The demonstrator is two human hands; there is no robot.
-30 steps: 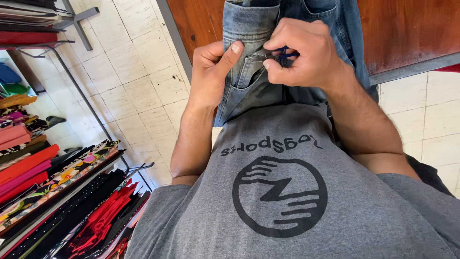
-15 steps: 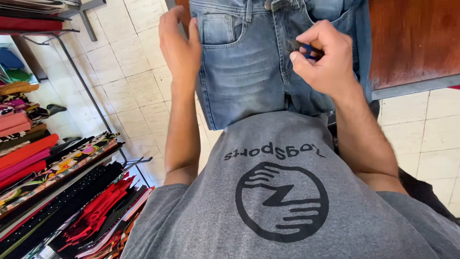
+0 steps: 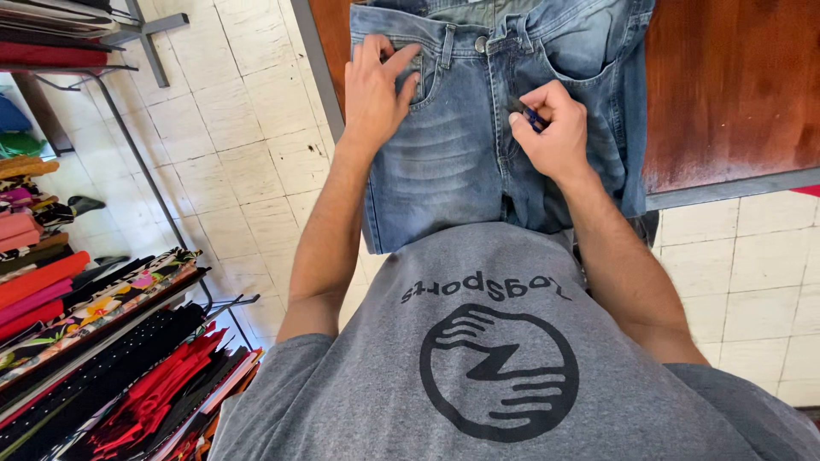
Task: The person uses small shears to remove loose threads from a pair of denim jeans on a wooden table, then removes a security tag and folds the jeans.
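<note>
A pair of faded blue jeans [image 3: 465, 162] lies front side up on a reddish-brown wooden table [image 3: 726, 94], its legs hanging over the near edge against my grey shirt. My left hand [image 3: 376, 90] rests flat on the jeans' left front pocket near the waistband, fingers spread. My right hand [image 3: 551, 132] is closed around a small dark blue object [image 3: 531, 117] and presses it against the fly area of the jeans, just below the waist button [image 3: 481, 43].
A metal rack [image 3: 111, 358] at the lower left holds stacked folded fabrics in red, black and flowered prints. More folded cloth fills shelves at the far left. The floor [image 3: 231, 162] is cream tile. The table's metal edge [image 3: 316, 60] runs beside my left hand.
The jeans were bunched up in both hands; now they are spread flat. My left hand has moved up to the pocket, and my right hand has lowered onto the fly.
</note>
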